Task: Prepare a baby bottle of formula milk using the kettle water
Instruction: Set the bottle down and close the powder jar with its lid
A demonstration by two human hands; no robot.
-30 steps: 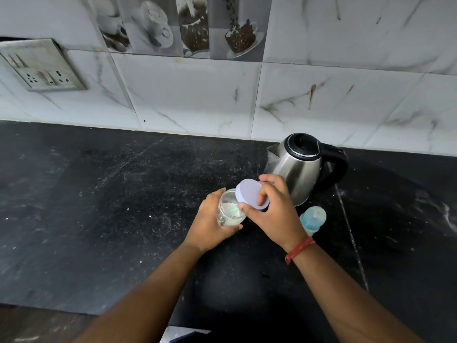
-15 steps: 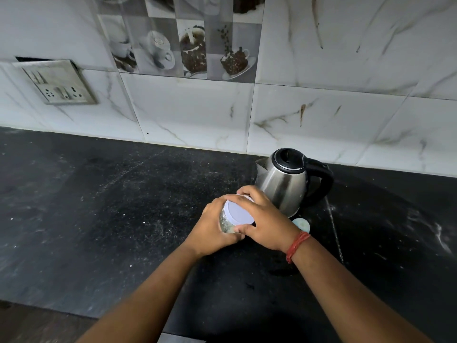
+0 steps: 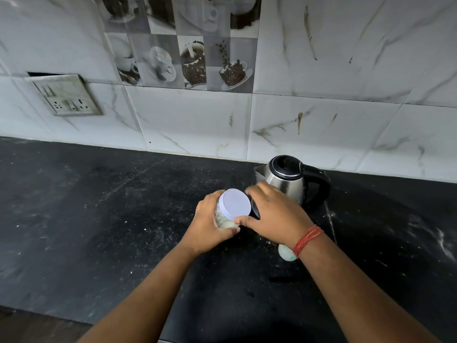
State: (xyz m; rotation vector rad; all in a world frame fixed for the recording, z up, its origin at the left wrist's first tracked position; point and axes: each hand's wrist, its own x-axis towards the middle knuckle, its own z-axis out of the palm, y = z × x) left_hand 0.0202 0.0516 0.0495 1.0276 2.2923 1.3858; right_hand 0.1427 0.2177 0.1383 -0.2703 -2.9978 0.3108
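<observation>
CHANGE: lid (image 3: 235, 203) now seated flat on jar (image 3: 223, 220), no longer lifted off as a second ago; powder step likely done | LEFT: left hand (image 3: 210, 224) fingers wrapped round jar, above tabletop (image 3: 99, 219) | RIGHT: right hand (image 3: 274, 216) fingers loosely spread beside lid rim, holding nothing seen | HIDDEN: bottle (image 3: 285, 252) mostly behind right wrist; kettle (image 3: 286, 179) beyond fingers.

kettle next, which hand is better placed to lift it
Right. The right hand lies beside the kettle, handle on its side; the left hand holds the jar.

Lidded formula jar (image 3: 228, 214) tilted beside steel kettle (image 3: 286, 180), bottle (image 3: 285, 252) near
</observation>
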